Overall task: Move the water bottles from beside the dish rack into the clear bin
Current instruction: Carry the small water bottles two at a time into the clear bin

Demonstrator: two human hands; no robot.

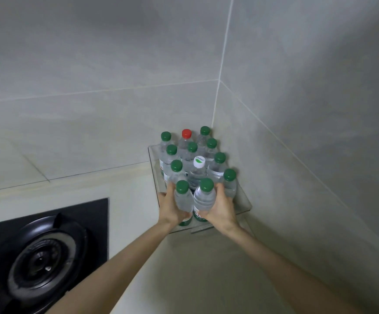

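**Green-capped bottles held at clear bin in tiled corner**

Green-capped water bottles are gripped at the near edge of a clear bin (244,200), which is set on the pale counter (184,268) in the far right corner of the tiled walls. One bottle (183,200) is clasped by the left hand (171,208), another bottle (204,198) by the right hand (221,206). Behind them, the bin is crowded with upright bottles, among them a red-capped bottle (186,133) and a white-capped bottle (199,162). A black gas burner (41,261) is seen at near left.

walls (93,64): pale grey tiles, corner | counter (184,268): cream | black gas hob (41,257), lower left
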